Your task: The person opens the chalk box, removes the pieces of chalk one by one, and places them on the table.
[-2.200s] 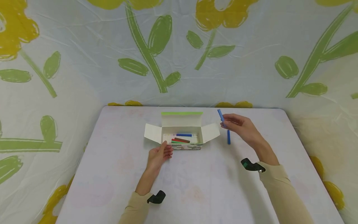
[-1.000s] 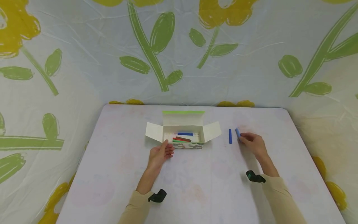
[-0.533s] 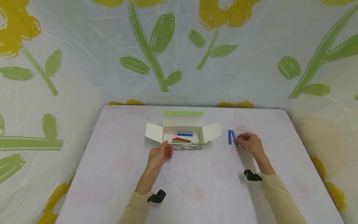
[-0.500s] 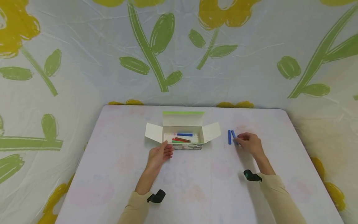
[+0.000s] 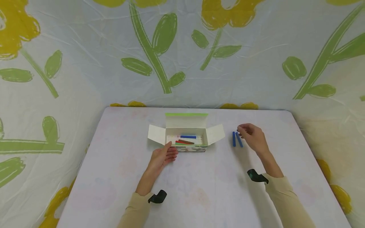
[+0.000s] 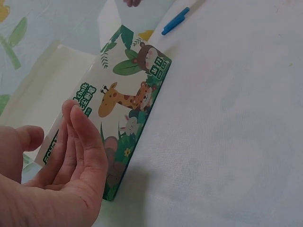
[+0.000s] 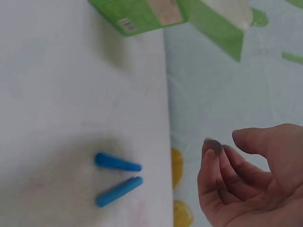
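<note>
Lifted off the table since half a second ago, the right hand [image 5: 252,136] now hovers just above the two short blue sticks [image 5: 236,139], its fingers loosely curled and holding nothing. Both sticks lie side by side on the white table [image 5: 199,190], close together and right of the open cardboard box with animal print [image 5: 185,134]. The left hand [image 5: 162,156] rests with straight fingers against the box's front wall, where coloured sticks [image 5: 185,141] lie inside.
</note>
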The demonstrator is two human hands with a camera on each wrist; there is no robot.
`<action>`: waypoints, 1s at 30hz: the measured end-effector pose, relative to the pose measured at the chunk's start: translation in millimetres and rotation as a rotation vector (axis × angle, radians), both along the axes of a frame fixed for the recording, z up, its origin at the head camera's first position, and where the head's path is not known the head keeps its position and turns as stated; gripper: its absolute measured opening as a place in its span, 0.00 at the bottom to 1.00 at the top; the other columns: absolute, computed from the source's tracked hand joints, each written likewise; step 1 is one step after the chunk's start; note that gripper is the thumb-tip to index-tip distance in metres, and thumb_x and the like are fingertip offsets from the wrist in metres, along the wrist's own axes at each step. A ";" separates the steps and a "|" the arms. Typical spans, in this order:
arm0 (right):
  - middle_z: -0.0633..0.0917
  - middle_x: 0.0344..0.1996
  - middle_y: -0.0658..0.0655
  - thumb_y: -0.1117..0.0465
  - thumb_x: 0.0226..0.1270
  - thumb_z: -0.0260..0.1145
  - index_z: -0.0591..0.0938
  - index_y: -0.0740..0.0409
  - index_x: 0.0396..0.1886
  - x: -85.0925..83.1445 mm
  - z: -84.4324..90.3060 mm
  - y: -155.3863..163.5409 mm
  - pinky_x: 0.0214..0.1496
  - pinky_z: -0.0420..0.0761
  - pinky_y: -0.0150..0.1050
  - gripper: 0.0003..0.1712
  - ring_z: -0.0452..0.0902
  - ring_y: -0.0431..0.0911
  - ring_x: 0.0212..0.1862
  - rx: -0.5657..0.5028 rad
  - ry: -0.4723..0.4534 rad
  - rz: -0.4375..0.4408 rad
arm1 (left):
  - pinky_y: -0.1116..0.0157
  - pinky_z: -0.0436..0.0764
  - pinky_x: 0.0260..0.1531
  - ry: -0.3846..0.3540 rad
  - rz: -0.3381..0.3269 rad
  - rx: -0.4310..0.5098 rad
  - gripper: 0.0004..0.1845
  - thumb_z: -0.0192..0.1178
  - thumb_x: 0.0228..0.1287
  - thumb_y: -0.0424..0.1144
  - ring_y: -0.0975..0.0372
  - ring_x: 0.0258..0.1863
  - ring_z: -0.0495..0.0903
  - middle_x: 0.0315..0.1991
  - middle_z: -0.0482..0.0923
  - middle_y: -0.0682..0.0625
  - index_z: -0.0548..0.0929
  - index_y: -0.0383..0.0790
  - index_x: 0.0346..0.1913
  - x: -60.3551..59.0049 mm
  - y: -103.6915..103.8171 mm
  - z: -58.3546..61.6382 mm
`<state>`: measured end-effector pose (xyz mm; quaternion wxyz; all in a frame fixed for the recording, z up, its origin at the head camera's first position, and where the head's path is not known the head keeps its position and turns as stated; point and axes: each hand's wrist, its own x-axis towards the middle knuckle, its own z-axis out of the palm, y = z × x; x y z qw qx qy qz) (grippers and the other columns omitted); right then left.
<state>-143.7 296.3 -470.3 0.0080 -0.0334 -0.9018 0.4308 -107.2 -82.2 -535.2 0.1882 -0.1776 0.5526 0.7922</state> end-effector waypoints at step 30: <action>0.87 0.44 0.62 0.64 0.74 0.67 0.82 0.67 0.53 -22.9 24.7 -105.1 0.55 0.84 0.53 0.13 0.85 0.56 0.48 -0.056 0.155 0.387 | 0.68 0.86 0.39 0.030 0.014 -0.024 0.25 0.60 0.77 0.49 0.60 0.36 0.86 0.37 0.87 0.45 0.83 0.24 0.48 0.9 2.5 -1.7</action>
